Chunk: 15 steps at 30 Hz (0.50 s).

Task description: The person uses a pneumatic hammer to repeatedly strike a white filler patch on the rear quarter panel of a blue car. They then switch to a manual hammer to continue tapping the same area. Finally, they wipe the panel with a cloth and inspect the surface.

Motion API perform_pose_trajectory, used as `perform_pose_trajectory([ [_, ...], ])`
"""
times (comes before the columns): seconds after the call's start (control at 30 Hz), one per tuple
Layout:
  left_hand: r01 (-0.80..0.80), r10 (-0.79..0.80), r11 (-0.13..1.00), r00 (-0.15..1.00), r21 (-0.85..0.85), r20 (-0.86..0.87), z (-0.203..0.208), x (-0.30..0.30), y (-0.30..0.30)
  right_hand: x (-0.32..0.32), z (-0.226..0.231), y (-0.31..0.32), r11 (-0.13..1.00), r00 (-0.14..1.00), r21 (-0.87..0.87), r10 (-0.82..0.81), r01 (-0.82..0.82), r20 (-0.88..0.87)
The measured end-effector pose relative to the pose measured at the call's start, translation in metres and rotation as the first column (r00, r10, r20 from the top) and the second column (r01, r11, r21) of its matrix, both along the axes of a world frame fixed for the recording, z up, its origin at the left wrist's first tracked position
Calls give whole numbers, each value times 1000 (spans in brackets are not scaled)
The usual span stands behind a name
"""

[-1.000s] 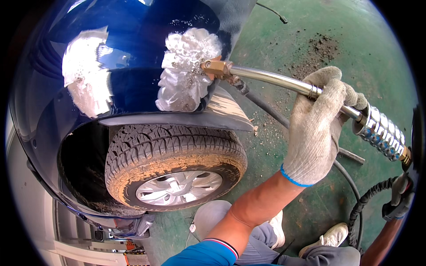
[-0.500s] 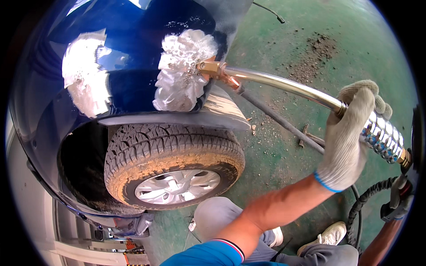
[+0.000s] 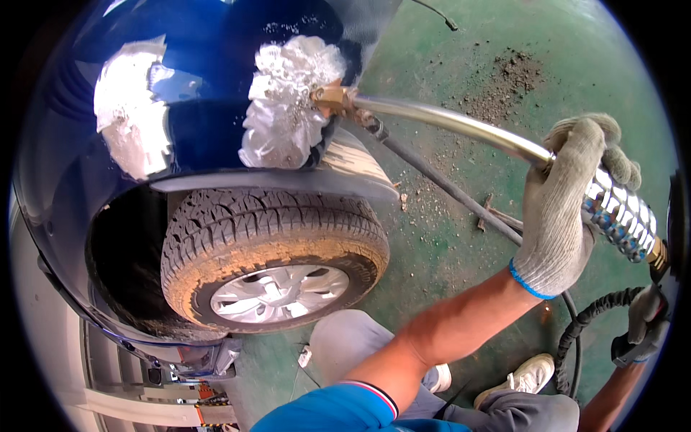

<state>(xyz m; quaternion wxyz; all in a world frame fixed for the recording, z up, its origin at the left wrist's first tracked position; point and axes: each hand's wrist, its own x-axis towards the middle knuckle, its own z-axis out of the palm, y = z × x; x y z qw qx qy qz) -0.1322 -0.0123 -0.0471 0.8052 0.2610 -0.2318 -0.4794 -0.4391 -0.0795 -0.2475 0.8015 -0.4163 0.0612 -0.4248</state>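
**Green workshop floor (image 3: 432,252), glossy blue car body panel (image 3: 209,137), long shiny metal rod (image 3: 446,122) held across**

Floor carries a scatter of brown dirt (image 3: 515,75) at upper right. Car panel on the left, two silvery bare-metal patches: left patch (image 3: 133,115), right patch (image 3: 284,129). Below, a black treaded tyre (image 3: 273,230), sidewall caked tan, with silver spoked wheel (image 3: 281,288).

Rod runs from right patch to the right rim of view. Its tip, a brass-coloured block (image 3: 332,99), sits at the right side of right patch; exact contact hard to tell. Dark hose (image 3: 446,186) slants from near the block, down behind the glove.

Left grip (image 3: 565,209), pale knit glove with blue cuff edge: fingers curled round the rod at the upper end of a ribbed chrome cylinder (image 3: 622,216), pinching it. Right grip (image 3: 640,320), grey glove, far right rim, partly cut off; finger state cannot be told. Black wrapped hose (image 3: 594,309) next to it. Grey trouser knee (image 3: 353,345) and white shoe (image 3: 529,378) at bottom.
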Motion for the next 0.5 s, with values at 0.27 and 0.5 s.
perform_pose_trajectory([
  [0.27,-161,175,975,981,151,-84,32,32,17,-11,-9,-9,992,992,36,122,-121,-22],
  [0.5,189,-225,867,974,-461,-25,20,53,-2,-3,29,-4,993,995,-115,-29,18,-96],
])
